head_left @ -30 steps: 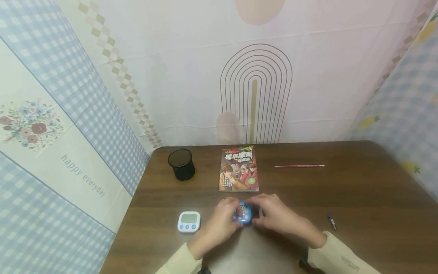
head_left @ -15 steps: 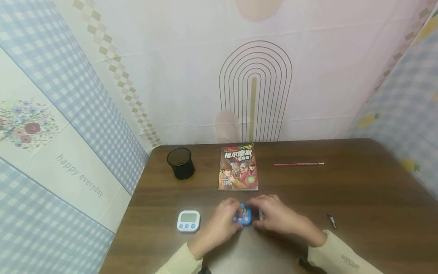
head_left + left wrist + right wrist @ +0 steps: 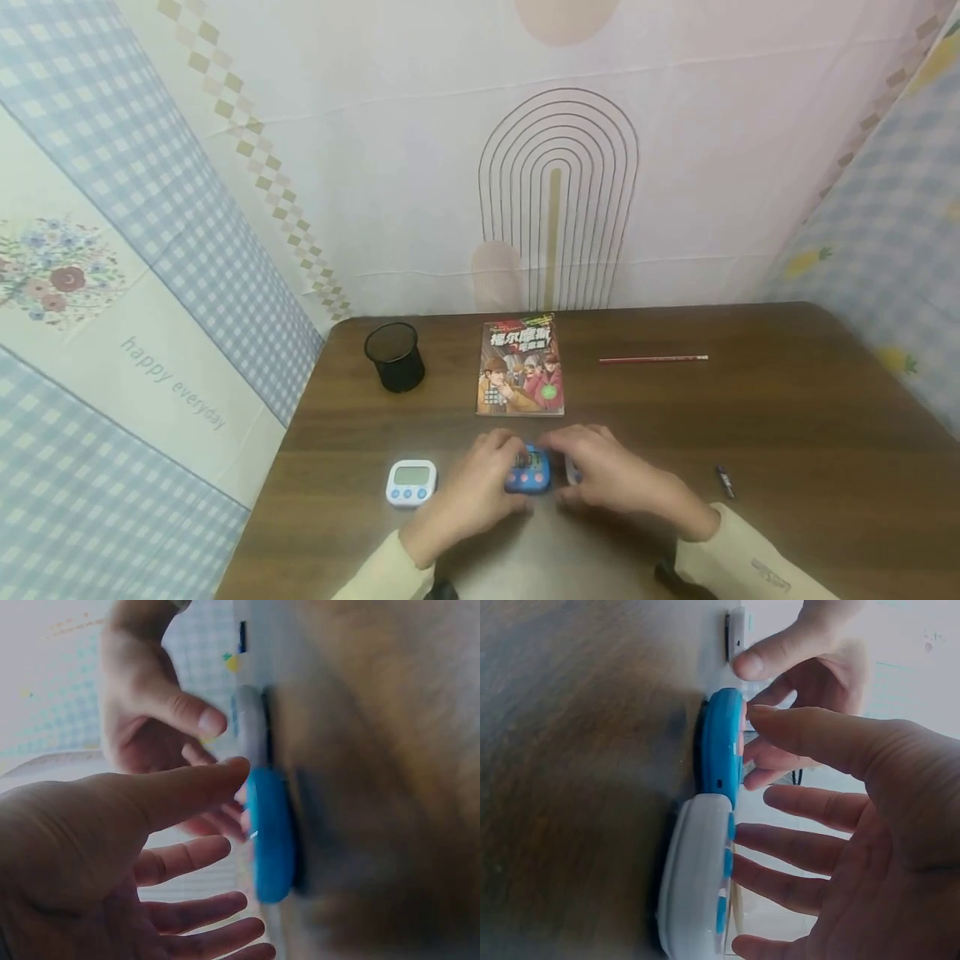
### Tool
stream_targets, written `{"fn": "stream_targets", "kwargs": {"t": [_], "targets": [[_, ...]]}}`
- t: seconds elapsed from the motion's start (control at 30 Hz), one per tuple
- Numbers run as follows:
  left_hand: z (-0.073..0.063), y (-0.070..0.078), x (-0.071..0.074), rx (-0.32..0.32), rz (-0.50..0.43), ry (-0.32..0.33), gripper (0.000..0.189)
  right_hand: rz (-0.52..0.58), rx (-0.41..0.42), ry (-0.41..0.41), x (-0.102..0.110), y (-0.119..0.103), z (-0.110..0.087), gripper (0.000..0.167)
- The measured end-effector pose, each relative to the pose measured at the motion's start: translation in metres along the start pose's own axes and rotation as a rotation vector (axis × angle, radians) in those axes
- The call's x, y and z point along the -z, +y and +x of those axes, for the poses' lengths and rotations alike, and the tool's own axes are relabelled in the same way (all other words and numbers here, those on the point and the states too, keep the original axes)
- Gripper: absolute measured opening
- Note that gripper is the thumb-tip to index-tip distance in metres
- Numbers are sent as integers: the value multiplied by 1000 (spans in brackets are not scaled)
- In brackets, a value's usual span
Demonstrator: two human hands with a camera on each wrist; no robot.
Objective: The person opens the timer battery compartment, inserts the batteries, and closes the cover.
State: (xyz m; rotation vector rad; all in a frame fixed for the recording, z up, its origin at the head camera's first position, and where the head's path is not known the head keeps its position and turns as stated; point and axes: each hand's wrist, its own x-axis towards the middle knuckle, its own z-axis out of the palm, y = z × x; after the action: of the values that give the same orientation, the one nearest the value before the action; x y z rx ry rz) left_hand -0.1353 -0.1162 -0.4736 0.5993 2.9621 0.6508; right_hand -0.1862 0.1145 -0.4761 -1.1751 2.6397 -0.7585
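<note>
A blue timer [image 3: 531,478] with pink buttons lies face up on the table between both hands. My left hand [image 3: 477,485] hovers at its left side; in the left wrist view the thumb and fingers are loosely extended, the thumb tip near the edge of the blue timer [image 3: 272,844]. My right hand [image 3: 603,473] is above a white timer [image 3: 572,472], mostly hidden under it from the head. From the right wrist, this white timer [image 3: 696,879] with blue buttons sits against the blue one, and the spread fingers hold nothing.
Another white timer [image 3: 411,483] lies left of the left hand. Behind the hands are a comic-style book [image 3: 520,371], a black pen cup [image 3: 398,368] at the back left and a red pencil [image 3: 652,360]. A small dark pen-like object [image 3: 724,482] lies at right.
My left hand has drawn slightly left off the blue timer's face, uncovering more of its display and buttons. The right hand has stayed nearly in place.
</note>
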Motion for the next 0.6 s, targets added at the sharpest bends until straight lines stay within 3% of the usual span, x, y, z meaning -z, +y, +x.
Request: {"fn": "stream_targets", "kwargs": {"t": [0.27, 0.6], "targets": [[-6, -10, 24, 65, -39, 84, 50, -1, 28, 20, 3, -3, 1, 68], [-18, -39, 38, 92, 83, 113, 50, 45, 2, 18, 6, 4, 0, 68]]}}
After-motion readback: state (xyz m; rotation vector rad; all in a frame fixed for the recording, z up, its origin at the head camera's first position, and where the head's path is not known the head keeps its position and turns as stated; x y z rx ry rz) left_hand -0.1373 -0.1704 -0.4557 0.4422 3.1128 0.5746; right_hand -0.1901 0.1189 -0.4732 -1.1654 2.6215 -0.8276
